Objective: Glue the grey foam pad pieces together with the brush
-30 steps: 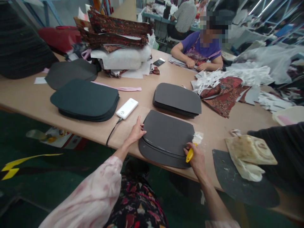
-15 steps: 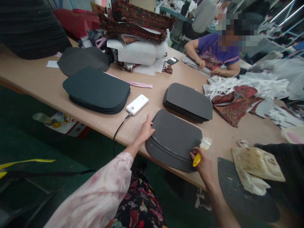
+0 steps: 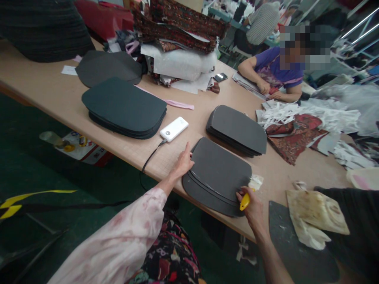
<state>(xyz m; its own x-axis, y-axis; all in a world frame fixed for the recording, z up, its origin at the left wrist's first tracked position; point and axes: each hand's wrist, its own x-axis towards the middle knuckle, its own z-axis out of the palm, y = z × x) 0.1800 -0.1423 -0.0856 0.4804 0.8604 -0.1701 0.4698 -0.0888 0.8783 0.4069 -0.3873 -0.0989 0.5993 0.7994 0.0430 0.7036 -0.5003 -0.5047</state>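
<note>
Lying at the near edge of the counter [image 3: 44, 98], the dark foam panel [image 3: 220, 173] ran its long axis near-left to far-right, rounded edge overhanging toward the person. Since the earlier frame both hands had kept their places. The right hand [image 3: 251, 203], grip closed around a yellow-handled brush [image 3: 245, 200], sat at the panel's near-right corner beside a white glue lump [image 3: 256, 182]. The left hand [image 3: 184, 162] lay flat, fingers spread, pressing the left edge. Farther off sat a white power bank [image 3: 174, 129] and two stacks of dark panels [image 3: 237, 130].
</note>
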